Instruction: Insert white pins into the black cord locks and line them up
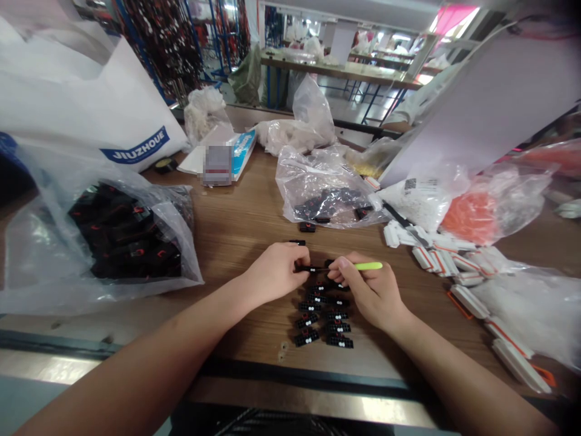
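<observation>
Left-hand fingers (284, 265) closed on a small black plastic part (305, 269), gripping it firmly at one end. Right-hand fingers (349, 270) pinched around a slim pick (368, 266) with a lime-green handle, its dark shaft reaching across to that same part. Left hand (272, 275) and right hand (370, 293) close together, directly above two rows of matching black parts (324, 318) with white dots, all lying on a wooden workbench (245, 242). One loose black part (307, 227) just beyond the fingers. On the left, a clear plastic bag (40, 254) packed with black parts. Ahead, a second clear bag (313, 194) holding more of them. On the right, white plastic parts (454, 260) scattered beside a bag of orange material (469, 218)
</observation>
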Action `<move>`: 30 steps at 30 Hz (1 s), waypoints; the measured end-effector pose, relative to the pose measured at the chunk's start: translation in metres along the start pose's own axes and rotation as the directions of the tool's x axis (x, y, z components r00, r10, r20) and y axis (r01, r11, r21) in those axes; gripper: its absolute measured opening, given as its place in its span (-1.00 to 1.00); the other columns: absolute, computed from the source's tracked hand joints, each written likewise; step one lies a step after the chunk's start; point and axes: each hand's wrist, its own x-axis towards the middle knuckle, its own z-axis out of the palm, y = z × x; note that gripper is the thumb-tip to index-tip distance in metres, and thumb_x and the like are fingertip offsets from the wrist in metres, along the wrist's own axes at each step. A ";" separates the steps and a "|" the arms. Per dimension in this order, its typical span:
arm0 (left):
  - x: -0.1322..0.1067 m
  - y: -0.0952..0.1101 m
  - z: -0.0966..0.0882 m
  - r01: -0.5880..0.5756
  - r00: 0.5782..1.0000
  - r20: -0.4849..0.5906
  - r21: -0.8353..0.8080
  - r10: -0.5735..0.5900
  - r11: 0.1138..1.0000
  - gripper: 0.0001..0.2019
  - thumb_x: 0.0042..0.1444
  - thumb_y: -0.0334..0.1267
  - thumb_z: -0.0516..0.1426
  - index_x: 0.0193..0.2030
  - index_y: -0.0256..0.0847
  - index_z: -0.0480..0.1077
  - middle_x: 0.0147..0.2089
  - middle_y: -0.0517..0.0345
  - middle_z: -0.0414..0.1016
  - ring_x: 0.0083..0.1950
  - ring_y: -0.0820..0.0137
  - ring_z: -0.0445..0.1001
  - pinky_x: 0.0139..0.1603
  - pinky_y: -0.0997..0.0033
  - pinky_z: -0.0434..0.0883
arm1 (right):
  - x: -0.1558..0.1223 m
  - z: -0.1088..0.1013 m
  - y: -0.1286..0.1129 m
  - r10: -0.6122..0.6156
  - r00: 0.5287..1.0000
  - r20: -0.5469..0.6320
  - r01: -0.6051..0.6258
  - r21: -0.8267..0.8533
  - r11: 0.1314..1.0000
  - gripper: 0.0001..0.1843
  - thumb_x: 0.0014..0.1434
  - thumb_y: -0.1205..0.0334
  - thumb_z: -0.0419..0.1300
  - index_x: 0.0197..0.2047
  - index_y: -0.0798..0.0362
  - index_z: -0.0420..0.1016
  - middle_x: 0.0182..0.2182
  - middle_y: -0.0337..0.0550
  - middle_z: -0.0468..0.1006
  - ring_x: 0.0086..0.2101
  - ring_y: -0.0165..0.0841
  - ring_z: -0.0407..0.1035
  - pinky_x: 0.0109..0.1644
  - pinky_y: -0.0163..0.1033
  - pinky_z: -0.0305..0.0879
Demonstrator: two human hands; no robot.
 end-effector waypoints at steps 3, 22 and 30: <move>0.000 0.000 0.000 -0.001 1.000 0.000 0.002 0.001 1.000 -0.91 -0.02 -0.46 0.16 -0.44 -0.19 0.37 -0.45 0.27 0.39 -0.40 0.44 0.37 -0.33 0.43 0.29 | 0.000 0.002 0.001 -0.002 1.000 -0.009 0.002 -0.005 1.000 -0.68 0.34 0.09 0.10 -0.32 0.06 0.57 -0.42 -0.15 0.61 -0.42 -0.38 0.51 -0.31 -0.27 0.45; -0.001 -0.002 0.001 -0.012 1.000 -0.011 -0.006 0.012 1.000 -0.91 0.00 -0.46 0.16 -0.43 -0.19 0.36 -0.43 0.28 0.37 -0.42 0.47 0.35 -0.33 0.45 0.28 | 0.002 0.007 -0.001 0.019 0.999 -0.049 -0.017 0.034 0.999 -0.66 0.35 0.07 0.08 -0.32 0.06 0.57 -0.44 -0.17 0.60 -0.45 -0.39 0.49 -0.36 -0.30 0.42; -0.001 -0.001 0.001 -0.004 1.000 0.001 0.002 0.004 1.000 -0.91 0.00 -0.45 0.16 -0.41 -0.19 0.40 -0.42 0.26 0.40 -0.40 0.45 0.36 -0.30 0.42 0.28 | 0.000 0.009 -0.002 -0.001 1.000 -0.023 0.002 0.022 1.000 -0.69 0.36 0.11 0.08 -0.30 0.06 0.56 -0.43 -0.17 0.59 -0.43 -0.40 0.48 -0.33 -0.29 0.42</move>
